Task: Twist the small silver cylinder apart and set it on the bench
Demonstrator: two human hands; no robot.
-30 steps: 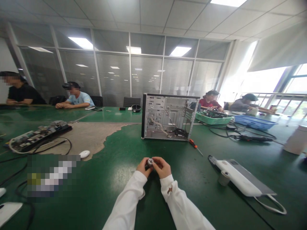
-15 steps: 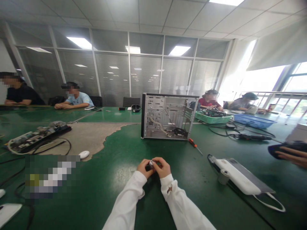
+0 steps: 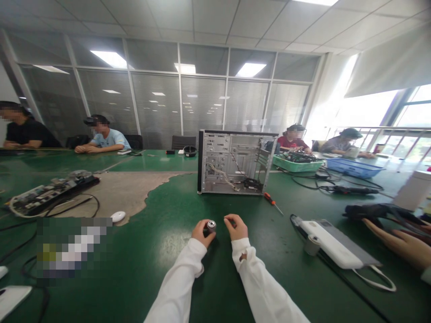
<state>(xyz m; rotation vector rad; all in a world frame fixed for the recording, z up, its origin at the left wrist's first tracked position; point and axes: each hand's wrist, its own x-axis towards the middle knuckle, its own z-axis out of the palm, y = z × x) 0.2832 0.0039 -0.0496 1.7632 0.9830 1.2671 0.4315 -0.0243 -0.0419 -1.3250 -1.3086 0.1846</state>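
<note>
Pinching a small metal cylinder [image 3: 211, 226] at the fingertips of the left hand [image 3: 202, 233] above the green table [image 3: 168, 202], the right hand [image 3: 237, 227] empty and loosely curled just beside, risks one slip dropping it to roll away.

Small silver cylinder [image 3: 211, 226] (dark centre), slightly tilted

One computer case [image 3: 237, 162]. Four seated people [image 3: 103, 140] beyond case. Two baskets [image 3: 298, 166] beyond case, to right: one green, one blue. One screwdriver [image 3: 272, 202] just before case. One white mouse [image 3: 118, 216] left of case. Two hands [image 3: 203, 233] before case, one metal cylinder [image 3: 211, 226] between. One co-worker hand [image 3: 400, 244] right of case.
</note>
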